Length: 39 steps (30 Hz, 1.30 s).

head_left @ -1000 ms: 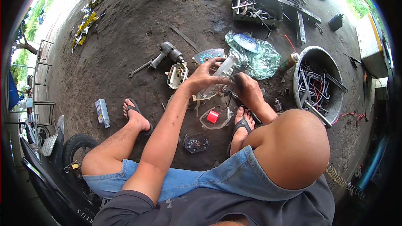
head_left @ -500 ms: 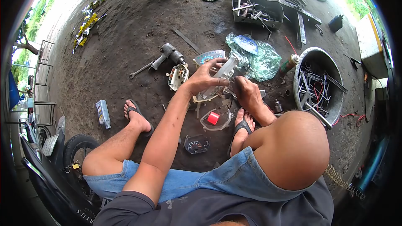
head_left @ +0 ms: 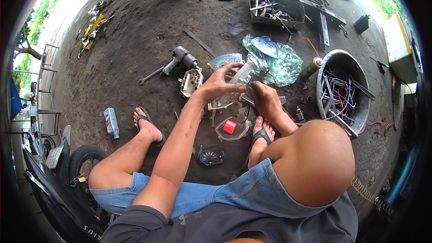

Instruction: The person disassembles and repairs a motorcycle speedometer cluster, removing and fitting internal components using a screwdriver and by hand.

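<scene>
My left hand (head_left: 220, 85) grips a whitish plastic housing (head_left: 243, 73), thumb and fingers on either side of it, tilted above the ground. Close to the housing's right side, my right hand (head_left: 266, 99) is closed, fingers pinched together; what they hold is hidden. Below the hands lie a clear plastic lens frame (head_left: 247, 130), a red cap (head_left: 229, 127) and a dark speedometer gauge (head_left: 211, 155). Beyond them is a blue-printed dial plate (head_left: 223, 60). Left of that sits an open cream-coloured casing (head_left: 192, 83) with parts inside.
An impact wrench (head_left: 181, 58) and a spanner (head_left: 150, 75) lie at left. To the right stand a round tub of tools (head_left: 320, 90) and a spray can (head_left: 311, 67). Behind are crumpled green plastic (head_left: 285, 65) and a metal toolbox (head_left: 288, 23). A motorcycle tyre (head_left: 83, 157) is at lower left.
Almost nothing differs. My right hand has shifted very slightly beside the housing; my left hand keeps its grip in the same place.
</scene>
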### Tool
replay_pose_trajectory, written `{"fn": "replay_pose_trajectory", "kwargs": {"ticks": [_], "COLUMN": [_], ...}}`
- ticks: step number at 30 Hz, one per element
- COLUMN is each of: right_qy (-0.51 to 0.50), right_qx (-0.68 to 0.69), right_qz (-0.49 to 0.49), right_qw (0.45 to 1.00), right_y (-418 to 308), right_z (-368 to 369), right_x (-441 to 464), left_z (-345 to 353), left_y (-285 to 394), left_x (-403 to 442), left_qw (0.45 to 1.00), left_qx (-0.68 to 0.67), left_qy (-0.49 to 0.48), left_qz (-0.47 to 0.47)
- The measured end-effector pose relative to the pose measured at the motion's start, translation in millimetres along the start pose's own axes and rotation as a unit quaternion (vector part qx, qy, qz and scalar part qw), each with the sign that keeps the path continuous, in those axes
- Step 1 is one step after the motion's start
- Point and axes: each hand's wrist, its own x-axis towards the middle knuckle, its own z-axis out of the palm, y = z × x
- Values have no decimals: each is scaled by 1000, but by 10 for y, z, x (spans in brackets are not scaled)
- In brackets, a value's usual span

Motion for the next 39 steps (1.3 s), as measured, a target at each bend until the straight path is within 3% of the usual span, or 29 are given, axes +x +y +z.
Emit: {"fn": "replay_pose_trajectory", "kwargs": {"ticks": [1, 2, 3, 4, 5, 7, 8, 9, 11, 13, 15, 16, 18, 19, 20, 23, 24, 26, 28, 30, 33, 35, 37, 38, 39], "right_qy": [-15, -91, -164, -178, -178, -70, -19, -20, 78, 68, 7, -72, -126, -175, -174, -69, -69, 45, 55, -75, -177, -163, -123, -67, -66], "right_qx": [65, 182, 292, 339, 338, 121, 67, 66, -21, -35, 60, 72, 162, 257, 256, 42, 42, -26, -11, 63, 318, 286, -2, -20, -20], "right_qz": [80, 184, 282, 321, 320, 152, 78, 78, -11, 5, 58, 125, 172, 238, 237, 86, 86, -13, -24, 99, 280, 226, 58, 0, 0], "right_qw": [995, 962, 899, 866, 867, 979, 995, 995, 997, 997, 997, 987, 963, 920, 921, 993, 993, 999, 998, 990, 888, 917, 991, 998, 998], "right_y": [10, 52, 91, 43, 37, 3, -23, -37, -125, -105, -91, -21, 142, 138, 114, -5, -39, -80, -58, -27, 104, 68, -19, -61, -51], "right_z": [19, -42, -123, -191, -177, -88, -47, -19, 2, 10, -34, -84, -89, -143, -166, -122, -94, -51, -49, -124, -181, -169, -165, -124, -103], "right_x": [3, 55, 95, 109, 108, 64, 25, -5, -9, -39, -19, -10, 13, 41, 51, 19, 8, -10, -10, 27, 77, 94, 80, 43, 4], "left_z": [-8, -18, -19, -3, 9, 24, 29, 35, 31, 36, 46, 32, -4, 6, 14, 40, 52, 56, 51, 17, -14, -12, -4, 10, 21], "left_y": [-14, -20, -28, -39, -44, -44, -30, -17, -40, -40, -14, -9, 11, -3, -14, 45, 85, 60, 81, 145, 91, 44, 25, 26, 33], "left_x": [-3, -8, -9, -4, 5, -2, 1, 2, 16, 17, 4, -5, -13, -10, -6, -22, -25, -17, -13, -36, -39, -21, -15, -18, -14], "left_qw": [1000, 1000, 999, 999, 999, 999, 999, 999, 999, 999, 999, 999, 1000, 1000, 1000, 1000, 1000, 1000, 999, 999, 999, 1000, 1000, 1000, 999], "left_qx": [0, -16, -32, -33, -18, -4, -4, -5, -4, -4, 1, 1, 0, -1, -7, -12, -11, -11, -9, 41, 6, 16, 25, 29, 33], "left_qy": [-1, -8, -15, -16, -5, 8, 16, 24, 24, 21, 17, 18, -16, -16, -16, -8, -1, 6, 10, -15, -32, -22, -11, 3, 17], "left_qz": [-1, 7, 16, 16, 30, 43, 35, 27, 33, 37, 41, 41, 13, 13, 14, 8, 4, 20, 36, 5, 17, 14, 11, 10, 10]}}
